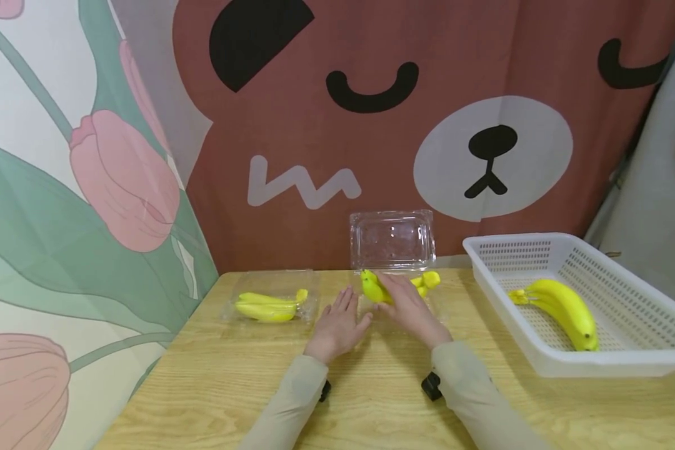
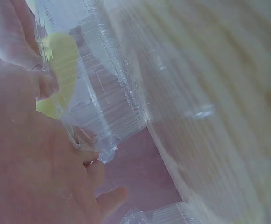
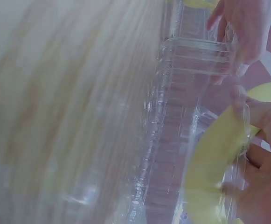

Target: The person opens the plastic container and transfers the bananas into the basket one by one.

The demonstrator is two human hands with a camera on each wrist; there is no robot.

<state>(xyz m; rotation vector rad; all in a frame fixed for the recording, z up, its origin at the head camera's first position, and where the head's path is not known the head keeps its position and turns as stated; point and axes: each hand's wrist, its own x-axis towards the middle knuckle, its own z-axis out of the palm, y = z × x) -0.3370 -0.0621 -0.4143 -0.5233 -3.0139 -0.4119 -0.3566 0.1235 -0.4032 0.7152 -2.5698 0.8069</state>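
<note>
An open clear plastic clamshell box stands near the table's back edge, its lid (image 1: 392, 240) raised. A yellow bunch of bananas (image 1: 374, 289) with a greenish tip lies across its base, partly covered by my right hand (image 1: 409, 310). In the right wrist view, that hand's fingers and thumb hold a curved banana (image 3: 209, 158) inside the clear wall. My left hand (image 1: 337, 326) rests at the box's left side with fingers extended. Seen from the left wrist, its thumb and fingertips touch the rim and corner of the box wall (image 2: 98, 88).
To the left, another clear box (image 1: 309, 287) contains a bunch of bananas (image 1: 267, 308). A white perforated basket (image 1: 540, 359) stands on the right, with more bananas (image 1: 565, 306) inside. Behind the wooden table (image 1: 371, 400) hangs a bear-print curtain (image 1: 292, 237).
</note>
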